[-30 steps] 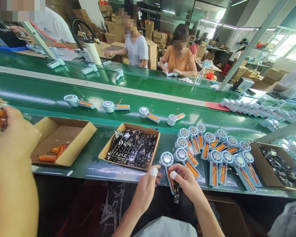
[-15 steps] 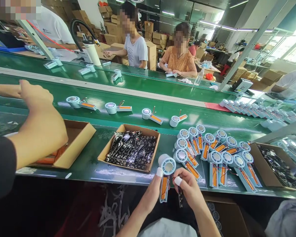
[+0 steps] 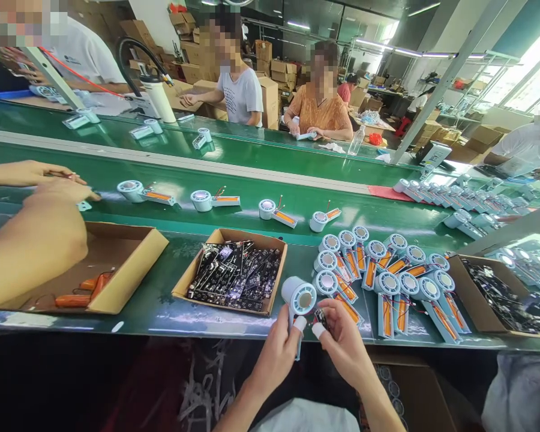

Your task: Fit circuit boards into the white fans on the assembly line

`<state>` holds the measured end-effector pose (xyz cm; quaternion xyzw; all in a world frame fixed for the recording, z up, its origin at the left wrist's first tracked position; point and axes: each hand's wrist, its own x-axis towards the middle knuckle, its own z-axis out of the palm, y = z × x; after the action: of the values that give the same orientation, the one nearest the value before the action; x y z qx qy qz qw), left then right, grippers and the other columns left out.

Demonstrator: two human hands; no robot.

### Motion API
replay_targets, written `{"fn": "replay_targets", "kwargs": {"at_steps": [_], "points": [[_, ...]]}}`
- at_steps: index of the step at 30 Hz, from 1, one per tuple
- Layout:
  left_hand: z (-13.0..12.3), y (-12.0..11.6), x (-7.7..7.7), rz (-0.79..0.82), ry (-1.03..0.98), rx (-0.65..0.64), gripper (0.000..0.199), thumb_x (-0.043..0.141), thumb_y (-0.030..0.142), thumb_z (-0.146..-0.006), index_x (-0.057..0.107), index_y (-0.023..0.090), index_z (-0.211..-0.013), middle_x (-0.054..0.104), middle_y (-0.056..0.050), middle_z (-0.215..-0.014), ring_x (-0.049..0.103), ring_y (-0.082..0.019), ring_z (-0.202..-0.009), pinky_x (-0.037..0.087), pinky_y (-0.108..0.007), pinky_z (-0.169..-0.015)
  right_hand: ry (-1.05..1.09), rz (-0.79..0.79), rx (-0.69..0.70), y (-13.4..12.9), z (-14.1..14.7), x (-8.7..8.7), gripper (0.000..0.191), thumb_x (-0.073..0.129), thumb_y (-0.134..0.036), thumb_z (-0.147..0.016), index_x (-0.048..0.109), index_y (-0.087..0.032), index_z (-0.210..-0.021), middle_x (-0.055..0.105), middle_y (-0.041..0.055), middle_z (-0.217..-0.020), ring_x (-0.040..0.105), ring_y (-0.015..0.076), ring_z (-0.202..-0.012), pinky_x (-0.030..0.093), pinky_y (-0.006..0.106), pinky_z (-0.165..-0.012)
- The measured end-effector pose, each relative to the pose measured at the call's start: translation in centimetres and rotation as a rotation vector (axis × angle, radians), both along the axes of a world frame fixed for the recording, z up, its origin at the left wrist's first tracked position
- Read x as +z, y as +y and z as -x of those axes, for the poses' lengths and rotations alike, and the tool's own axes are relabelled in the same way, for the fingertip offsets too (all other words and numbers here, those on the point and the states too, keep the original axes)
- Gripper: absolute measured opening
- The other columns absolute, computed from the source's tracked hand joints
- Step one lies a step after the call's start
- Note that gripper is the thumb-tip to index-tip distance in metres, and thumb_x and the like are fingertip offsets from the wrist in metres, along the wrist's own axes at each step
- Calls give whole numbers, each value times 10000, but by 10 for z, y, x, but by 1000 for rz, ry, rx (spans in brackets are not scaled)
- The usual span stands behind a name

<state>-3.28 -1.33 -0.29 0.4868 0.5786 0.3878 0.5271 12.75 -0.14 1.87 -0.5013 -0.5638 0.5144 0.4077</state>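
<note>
My left hand (image 3: 276, 348) is wrapped round the handle of a light blue fan unit (image 3: 299, 295), whose round head faces up above the fingers. Close beside it on the right, my right hand (image 3: 343, 342) pinches a small black circuit board (image 3: 320, 318) near the fan's head. White covers show on both thumbs. Thin wires run between the two hands, but their ends are too small to make out. Most of the fan's handle is hidden by my left hand.
A box of black boards (image 3: 274, 300) stands left of my hands, and several fan units (image 3: 389, 285) lie to the right. Another box (image 3: 470, 300) is farther right. A co-worker's arms (image 3: 36, 240) reach over a box with orange parts (image 3: 135, 273). Fan units line the green belt (image 3: 234, 225).
The board in my right hand has tilted up from hanging down and come nearer the fan head. My left hand has turned, covering the handle. The co-worker's arms at left have shifted.
</note>
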Motion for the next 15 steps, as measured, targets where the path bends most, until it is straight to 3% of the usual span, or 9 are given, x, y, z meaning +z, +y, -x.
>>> {"fn": "replay_targets", "kwargs": {"at_steps": [2,4,8,11,15], "points": [[0,-1,-1,5,2,59,418,460,488,-920,515,203,-1220,665,-140,-1222,616,-282,-1112,448,-403,-986,-265,-142,-42,1,-2,1,320,523,-197,-882,503,-217,-1201,681,47,-974,665,185,-850,508,298,-778],[0,-2,0,-6,-23,86,413,457,485,-922,505,200,-1218,674,-130,-1182,624,-262,-1076,449,-386,-970,-567,-250,25,1,-5,9,271,446,-158,-913,539,-210,-1162,710,63,-957,688,202,-821,491,295,-732],[-3,-2,5,-5,-71,116,361,480,455,-906,539,204,-1159,689,-92,-1093,636,-232,-968,470,-358,-899,-994,-318,404,0,-10,38,188,447,-143,-943,623,-196,-981,721,59,-795,682,225,-680,387,279,-579],[-5,-1,12,15,-132,113,281,516,411,-878,580,209,-1062,694,-76,-1080,633,-219,-929,484,-328,-847,-982,-352,670,1,-9,54,142,603,-152,-856,627,-191,-990,727,46,-814,674,225,-696,363,271,-588],[-4,2,20,105,-291,90,243,540,342,-828,624,205,-1011,702,-21,-932,627,-191,-833,491,-283,-771,-690,-271,680,8,-6,50,173,526,-52,-840,612,-200,-863,707,4,-774,637,154,-668,365,234,-620]]}}
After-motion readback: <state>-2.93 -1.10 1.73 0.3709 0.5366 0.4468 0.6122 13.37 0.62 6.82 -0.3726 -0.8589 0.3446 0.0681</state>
